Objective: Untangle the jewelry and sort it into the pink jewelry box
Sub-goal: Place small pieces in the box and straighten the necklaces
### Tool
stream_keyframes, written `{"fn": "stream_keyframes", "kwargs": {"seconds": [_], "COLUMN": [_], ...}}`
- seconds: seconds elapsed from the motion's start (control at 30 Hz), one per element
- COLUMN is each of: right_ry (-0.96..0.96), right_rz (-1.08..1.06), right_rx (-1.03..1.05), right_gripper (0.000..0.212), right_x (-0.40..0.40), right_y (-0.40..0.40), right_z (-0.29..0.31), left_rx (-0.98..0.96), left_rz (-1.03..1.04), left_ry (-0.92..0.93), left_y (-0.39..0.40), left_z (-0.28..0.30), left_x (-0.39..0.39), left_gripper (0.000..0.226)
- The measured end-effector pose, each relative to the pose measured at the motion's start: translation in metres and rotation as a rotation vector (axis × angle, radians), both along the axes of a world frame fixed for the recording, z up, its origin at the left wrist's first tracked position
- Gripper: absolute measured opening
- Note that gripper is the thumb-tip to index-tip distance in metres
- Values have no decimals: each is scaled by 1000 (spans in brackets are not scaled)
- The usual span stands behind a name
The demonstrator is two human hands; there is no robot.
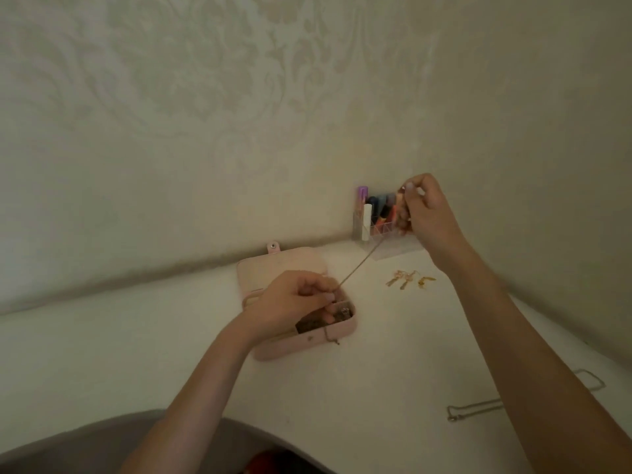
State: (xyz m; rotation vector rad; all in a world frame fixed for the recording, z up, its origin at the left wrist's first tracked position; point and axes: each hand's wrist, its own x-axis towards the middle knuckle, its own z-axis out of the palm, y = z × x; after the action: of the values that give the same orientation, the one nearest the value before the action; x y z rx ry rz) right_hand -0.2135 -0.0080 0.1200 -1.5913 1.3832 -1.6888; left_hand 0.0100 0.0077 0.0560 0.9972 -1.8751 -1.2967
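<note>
A: From the head view, why is that thin chain (359,265) stretched out like that?

B: It looks pulled taut on purpose. The left hand (294,299) pinches its lower end just above the open pink jewelry box (273,268), and the right hand (427,210) pinches the upper end, raised near the wall. Held straight, any knot would show, and I'd judge it can then be fed down into the box

A: Where's the rest of the jewelry?

B: The gold earrings (408,279) lie on the white table (342,388) right of the box, apart from it. A silver chain (478,408) lies near the right forearm, close to the table's front edge. Something dark sits in the box's near compartment; I can't tell what

A: Room to move?

B: Tight behind: the clear organizer (369,220) stands just beside the right hand against the wall. The table before the box is open
</note>
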Motion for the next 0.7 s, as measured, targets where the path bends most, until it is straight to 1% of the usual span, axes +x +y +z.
{"fn": "stream_keyframes", "kwargs": {"seconds": [0.07,0.1,0.23,0.47,0.53,0.7], "right_ry": [-55,-74,-109,-117,-119,-103], "right_rz": [25,41,117,216,223,251], "right_rx": [-38,-59,-126,-187,-193,-172], "right_gripper": [19,20,19,12,13,13], "right_x": [6,9,23,37,40,44], "right_y": [-4,-6,-9,-11,-11,-10], "right_z": [7,10,19,31,33,31], "left_rx": [-96,-111,-39,-52,-59,-79], "left_rz": [33,40,105,180,183,166], "left_ry": [-164,-192,-17,115,118,12], "left_y": [-4,-4,-5,-7,-7,-5], "left_z": [3,4,15,36,39,37], "left_x": [7,10,10,9,9,10], "left_gripper": [13,12,9,6,6,7]}}
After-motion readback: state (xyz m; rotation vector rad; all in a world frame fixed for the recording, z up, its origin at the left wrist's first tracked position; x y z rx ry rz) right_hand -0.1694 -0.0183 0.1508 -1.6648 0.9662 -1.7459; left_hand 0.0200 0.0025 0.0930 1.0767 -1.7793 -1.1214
